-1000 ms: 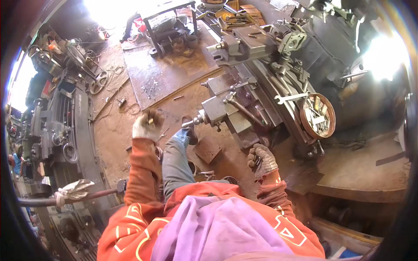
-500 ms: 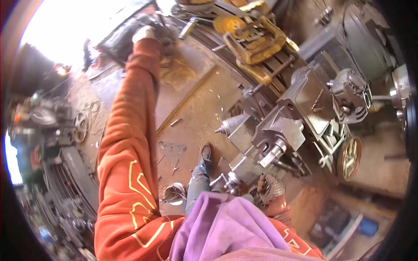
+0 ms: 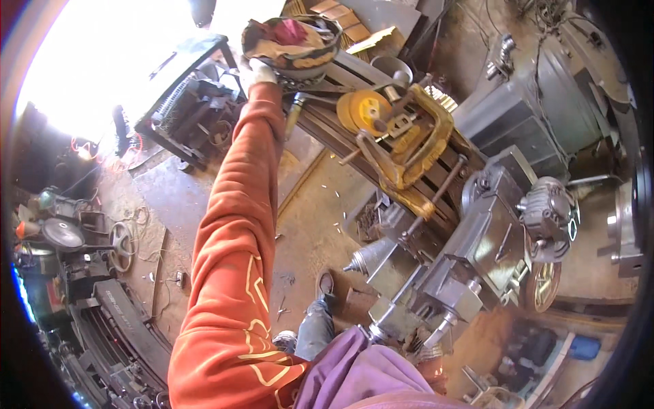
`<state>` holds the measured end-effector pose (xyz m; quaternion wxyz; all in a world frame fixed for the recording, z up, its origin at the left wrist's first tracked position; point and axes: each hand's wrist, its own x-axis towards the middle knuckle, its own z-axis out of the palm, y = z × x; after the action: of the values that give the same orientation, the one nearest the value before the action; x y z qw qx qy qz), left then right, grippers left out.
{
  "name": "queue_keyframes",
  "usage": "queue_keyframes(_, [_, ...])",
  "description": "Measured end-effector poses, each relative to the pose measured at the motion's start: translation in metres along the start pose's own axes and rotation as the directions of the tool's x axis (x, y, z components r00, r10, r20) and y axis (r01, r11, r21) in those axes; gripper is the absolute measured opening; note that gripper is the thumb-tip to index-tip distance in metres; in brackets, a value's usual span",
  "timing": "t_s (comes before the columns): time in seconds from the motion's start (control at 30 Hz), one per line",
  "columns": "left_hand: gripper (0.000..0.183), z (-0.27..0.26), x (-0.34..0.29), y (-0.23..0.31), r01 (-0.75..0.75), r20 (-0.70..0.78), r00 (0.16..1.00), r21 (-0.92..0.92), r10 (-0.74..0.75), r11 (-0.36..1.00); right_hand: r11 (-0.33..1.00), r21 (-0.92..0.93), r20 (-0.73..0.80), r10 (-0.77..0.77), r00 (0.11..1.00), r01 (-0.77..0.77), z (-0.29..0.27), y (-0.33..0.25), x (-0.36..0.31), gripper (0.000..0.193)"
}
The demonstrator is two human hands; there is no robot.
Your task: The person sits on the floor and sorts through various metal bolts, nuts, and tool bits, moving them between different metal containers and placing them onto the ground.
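My left hand [image 3: 256, 73], in a pale glove, is stretched far forward on the orange-sleeved arm. It is against the near left side of a round basin [image 3: 320, 67] with cloths in it; glare hides its fingers, so I cannot tell its grip. One cloth is dark red [image 3: 287, 31]. My right hand [image 3: 424, 346], in a grey glove, is low beside the front end of a metal machine [image 3: 443, 293]. The machine's shaft partly covers it, and its fingers do not show clearly.
Right of the basin, a yellow clamp frame [image 3: 436, 140] and a yellow pulley wheel [image 3: 368, 112] lie on a long slotted bed. An electric motor [image 3: 548, 211] sits at the right. A dark metal stand [image 3: 180, 146] is at the far left. Small scraps dot the floor.
My view has shifted forward, bringing the basin into fuller sight. The left hand has moved right, from over dark items by the stand to the basin's side. The right hand appears lower, more covered.
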<state>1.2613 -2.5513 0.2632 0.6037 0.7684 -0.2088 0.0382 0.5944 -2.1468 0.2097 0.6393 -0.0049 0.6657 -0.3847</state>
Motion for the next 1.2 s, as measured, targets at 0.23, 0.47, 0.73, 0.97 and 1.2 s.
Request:
queue_keyframes(0.23, [0.042, -0.017, -0.008, 0.005, 0.212, 0.067, 0.974, -0.589, -0.215, 0.78, 0.998, -0.054, -0.022, 0.032, 0.999, -0.033, -0.006, 0.005, 0.009, 0.013])
queue_keyframes(0.47, [0.048, -0.069, 0.013, 0.044, 0.145, 0.025, 0.987, -0.589, -0.161, 0.795, 0.998, -0.053, -0.015, 0.043, 0.999, -0.044, -0.022, 0.004, 0.016, 0.014])
queue_keyframes(0.73, [0.058, -0.087, 0.046, 0.128, -0.371, 0.085, 0.922, -0.075, 0.377, 0.926, 0.996, -0.069, -0.003, 0.049, 0.999, -0.049, -0.037, 0.013, 0.038, 0.019])
queue_keyframes(0.97, [0.055, -0.087, 0.049, 0.155, -0.621, 0.466, 0.762, 0.324, 0.451, 0.714, 0.986, 0.0, 0.133, 0.167, 0.977, -0.169, 0.031, -0.006, -0.015, 0.018])
queue_keyframes(1.2, [0.053, -0.076, 0.059, 0.118, -0.665, 0.546, 0.729, 0.421, 0.413, 0.616, 0.996, -0.075, -0.024, 0.05, 0.998, -0.052, 0.011, 0.002, -0.012, 0.013])
